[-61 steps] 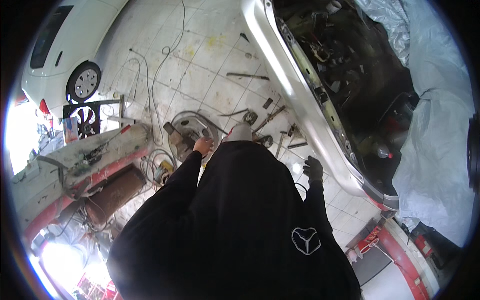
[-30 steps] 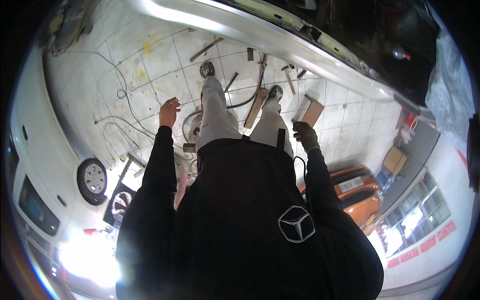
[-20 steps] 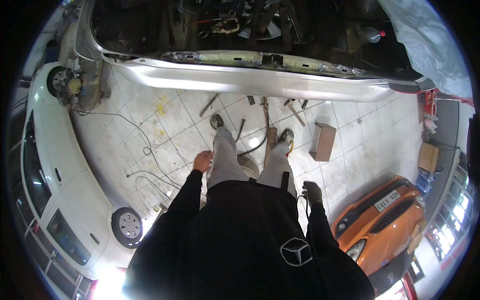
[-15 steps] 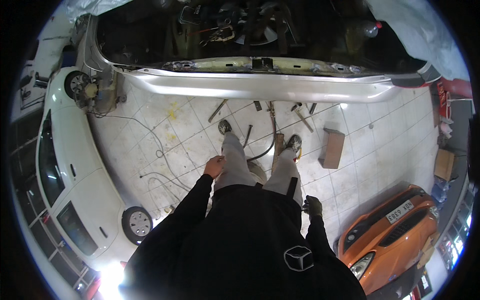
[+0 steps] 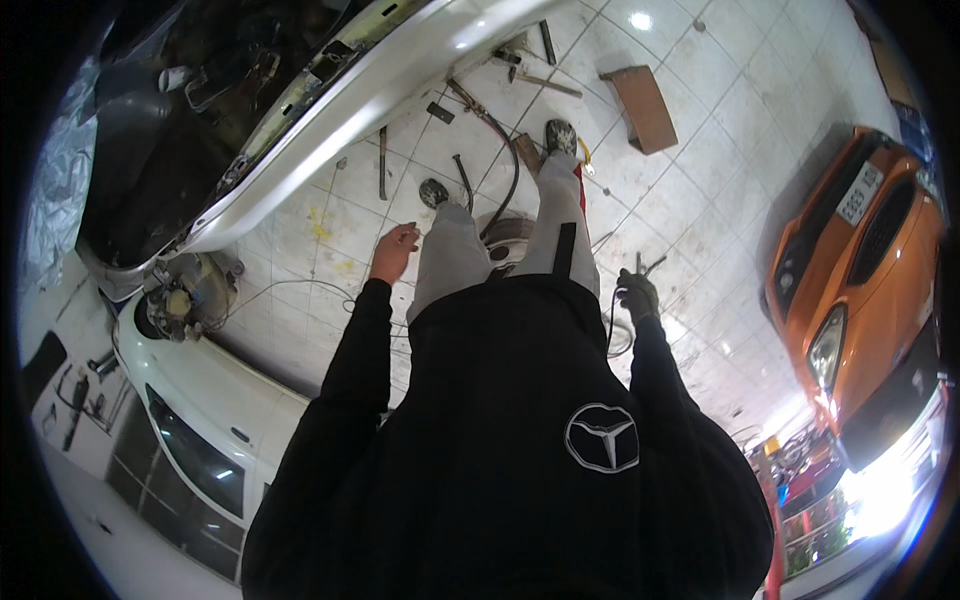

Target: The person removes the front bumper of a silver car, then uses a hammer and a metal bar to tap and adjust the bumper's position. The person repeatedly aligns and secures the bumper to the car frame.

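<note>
My left hand point(image 5: 394, 255) is bare and hangs beside my left thigh, its fingers loosely bent and apart, with nothing visible in it. On my right, my right hand point(image 5: 636, 293) wears a dark grey glove, and its fingers look curled in. A thin pronged grey thing point(image 5: 650, 266) shows just past those fingers; whether I hold it or it lies behind on the floor is unclear. A dark cable point(image 5: 612, 325) loops beside the glove. Between my legs lies a round metal wheel-like part point(image 5: 508, 240), partly hidden, near a dark hose point(image 5: 514, 165).
A silver car's open end point(image 5: 340, 130) fills the upper left. On the tiled floor lie a hammer point(image 5: 545, 83), a dark bar point(image 5: 382, 165), a short rod point(image 5: 463, 180) and a brown angled panel point(image 5: 643, 110). A white car point(image 5: 215, 400) stands left, an orange car point(image 5: 850, 260) right.
My view has swung rightward, so the silver car now slants across the upper left and the orange car sits higher. My feet have shifted, and both hands hang farther out from my legs.
</note>
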A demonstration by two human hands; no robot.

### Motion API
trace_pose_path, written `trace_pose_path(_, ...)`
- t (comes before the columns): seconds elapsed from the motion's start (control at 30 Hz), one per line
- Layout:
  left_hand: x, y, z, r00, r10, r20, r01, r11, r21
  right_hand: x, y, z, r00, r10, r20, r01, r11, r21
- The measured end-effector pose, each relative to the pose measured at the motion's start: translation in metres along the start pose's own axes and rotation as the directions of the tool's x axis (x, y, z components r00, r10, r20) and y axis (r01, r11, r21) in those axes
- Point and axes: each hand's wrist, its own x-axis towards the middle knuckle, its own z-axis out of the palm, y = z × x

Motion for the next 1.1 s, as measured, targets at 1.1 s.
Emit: trace_pose_path(1.1,0.342,-0.103,0.111,0.966,-0.055,0.252,-0.154,0.661,0.735,0.168,0.105,0.211,0.962,-0.198,-0.189,0.204,0.979,0.015)
